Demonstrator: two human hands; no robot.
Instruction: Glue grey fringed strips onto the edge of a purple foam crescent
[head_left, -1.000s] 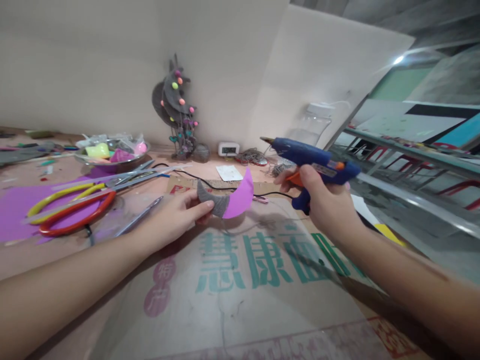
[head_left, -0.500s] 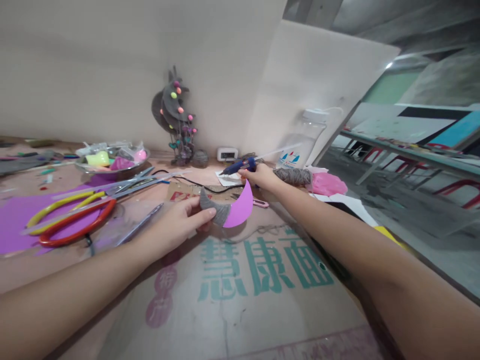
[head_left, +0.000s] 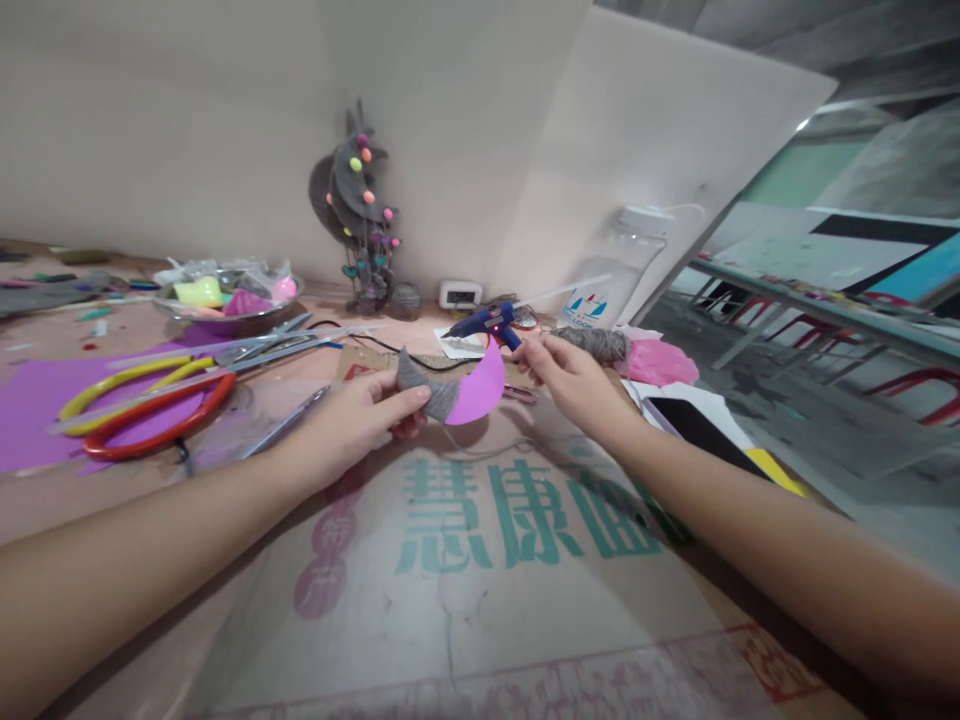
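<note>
"Fingers of the left hand (head_left: pixel 369 408): what have they got?"

"A purple crescent (head_left: pixel 482 388), pinched at its grey yarn-wrapped end, thumb on the near face. The bare end sticks out to the right of them."

"And the right hand (head_left: pixel 574 380)?"

"Its fingers are curled at the handle of a blue glue gun (head_left: pixel 480 322), whose nozzle faces left, away from them. I can't tell whether they grip it or only touch."

"What's around those fingers?"

"Grey yarn (head_left: pixel 596 345) just beyond, to their right; printed cardboard (head_left: pixel 525 610) below both hands."
</note>
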